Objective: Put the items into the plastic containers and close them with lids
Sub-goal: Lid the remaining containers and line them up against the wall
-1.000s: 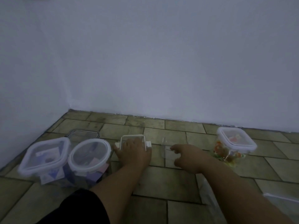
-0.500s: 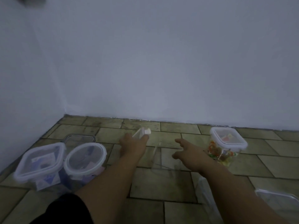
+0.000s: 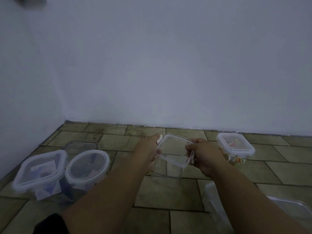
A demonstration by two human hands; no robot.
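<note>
Head view: left hand [image 3: 147,153] and right hand [image 3: 205,157] pinch lid [image 3: 174,150] edges (floor clear beneath).

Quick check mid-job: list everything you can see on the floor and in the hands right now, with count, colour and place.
Closed containers: three, clear with whitish lids; two at left, one at right by the wall.
Loose lid: one, clear with a grey rim, flat on the floor behind the left pair.
Held lid: one, clear, tilted, between both hands.
Open container: one, clear, on the floor below the held lid.
Clear plastic pieces: lower right, cut off, count unclear.
Floor tiles: olive-brown.
Wall: pale.
Left hand: grip on the lid's left edge.
Right hand: grip on its right edge.
</note>
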